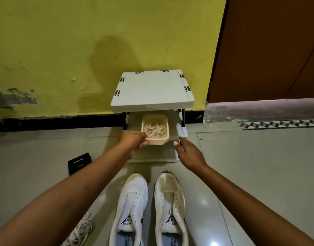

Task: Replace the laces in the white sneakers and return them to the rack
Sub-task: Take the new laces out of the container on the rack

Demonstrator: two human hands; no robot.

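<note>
Both white sneakers (149,206) are sitting unlaced on the floor behind the fingers. The left hand (133,140) is pinching the tub (157,139) of fresh laces (155,129) on the rack (152,89); right-hand fingers (177,143) are reaching, loosely spread. Lacing and shelving are remaining.

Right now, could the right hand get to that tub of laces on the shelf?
Probably yes. The right hand hangs open just beside the tub, nothing lies between them, and the tub sits at the shelf's front edge. The left hand already grips its near left corner.
</note>
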